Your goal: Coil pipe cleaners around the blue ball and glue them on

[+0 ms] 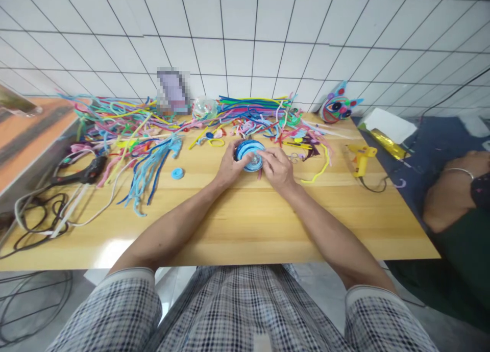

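Observation:
A round blue coil (245, 149), in darker and lighter rings with a clear middle, is held above the wooden table. My left hand (230, 164) wraps round its left side, thumb on the front. The fingers of my right hand (278, 167) are bent together at its right edge, pressing on the rings. A small light-blue coil (177, 173) lies to the left on the table. Light- and dark-blue fuzzy stems (147, 171) are spread farther left.
Colourful fuzzy stems (252, 109) run along the table's (245, 229) back edge, beside a clear ball (204, 108). A black glue gun (82, 173) with cables lies left; a yellow one (363, 158) right. A decorated ball (337, 107) stands back right. Another person's arm (451, 189) is far right.

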